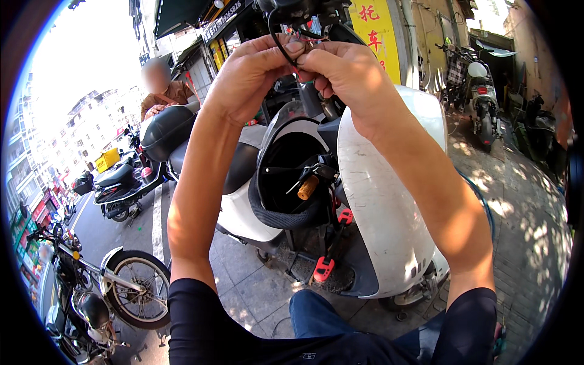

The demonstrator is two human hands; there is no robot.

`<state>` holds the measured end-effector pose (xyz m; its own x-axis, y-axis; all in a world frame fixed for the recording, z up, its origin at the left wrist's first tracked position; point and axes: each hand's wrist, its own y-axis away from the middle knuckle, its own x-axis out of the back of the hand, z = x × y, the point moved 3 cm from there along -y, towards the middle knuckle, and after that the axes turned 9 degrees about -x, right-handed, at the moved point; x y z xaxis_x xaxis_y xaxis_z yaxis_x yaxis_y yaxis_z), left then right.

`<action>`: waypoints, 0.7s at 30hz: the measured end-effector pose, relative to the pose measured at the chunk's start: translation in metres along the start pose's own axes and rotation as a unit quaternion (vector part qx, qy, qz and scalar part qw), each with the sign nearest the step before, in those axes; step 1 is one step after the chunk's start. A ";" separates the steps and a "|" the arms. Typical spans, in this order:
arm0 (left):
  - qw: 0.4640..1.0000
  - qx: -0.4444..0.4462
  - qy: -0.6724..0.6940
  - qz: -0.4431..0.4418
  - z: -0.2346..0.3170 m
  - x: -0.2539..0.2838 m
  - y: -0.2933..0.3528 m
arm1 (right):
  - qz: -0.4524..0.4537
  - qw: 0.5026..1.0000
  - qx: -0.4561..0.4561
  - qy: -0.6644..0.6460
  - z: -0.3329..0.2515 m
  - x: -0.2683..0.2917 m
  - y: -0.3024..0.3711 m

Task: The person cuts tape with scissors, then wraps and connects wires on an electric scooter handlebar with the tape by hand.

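1. Sunlit paving point(240, 286) underfoot, street point(141, 230) off left, a motorbike point(91, 309) parked there!
2. White scooter point(389, 201) dead centre, yellow sign point(389, 56) behind.
3. Up top, a black cable point(277, 38) dangles just below the dark assembly point(298, 10).
4. Left hand point(258, 68) pinches it, fingers curled.
5. Right hand point(344, 68) meets it there, thumb and fingers pinched at the cable's lower end!

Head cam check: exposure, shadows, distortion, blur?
Head view: glaring white sky blown out, pale high-rise buildings washed out; head view: dappled sun and shade on the grey paved ground; head view: fisheye bends straight edges, black rim; head view: brown-shirted person's face blurred, thin red wires at the bare left hand and bare right hand hard to trace.
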<state>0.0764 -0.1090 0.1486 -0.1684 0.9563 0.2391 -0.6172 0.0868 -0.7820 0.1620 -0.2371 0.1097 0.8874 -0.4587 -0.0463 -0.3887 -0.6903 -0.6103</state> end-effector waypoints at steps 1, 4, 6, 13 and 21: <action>1.000 -0.002 0.000 0.000 0.001 0.000 0.000 | 0.014 1.000 0.015 0.009 0.000 -0.001 0.000; 1.000 0.010 -0.016 0.016 0.002 0.000 0.000 | 0.013 1.000 0.027 -0.007 0.002 0.001 0.001; 1.000 0.015 -0.014 0.007 0.002 -0.004 0.002 | -0.003 0.999 0.024 -0.032 0.003 0.003 0.002; 1.000 0.010 0.025 0.002 -0.002 -0.002 0.004 | 0.004 1.000 0.014 -0.007 0.001 0.000 -0.002; 0.994 -0.018 0.017 0.105 -0.010 -0.015 0.037 | 0.030 0.990 0.093 0.098 0.009 0.012 0.028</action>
<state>0.0645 -0.1173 0.1105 -0.2639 0.9633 0.0501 -0.5427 -0.1053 -0.8333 0.1640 -0.2568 0.0855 0.7915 -0.6087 0.0556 -0.3713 -0.5510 -0.7473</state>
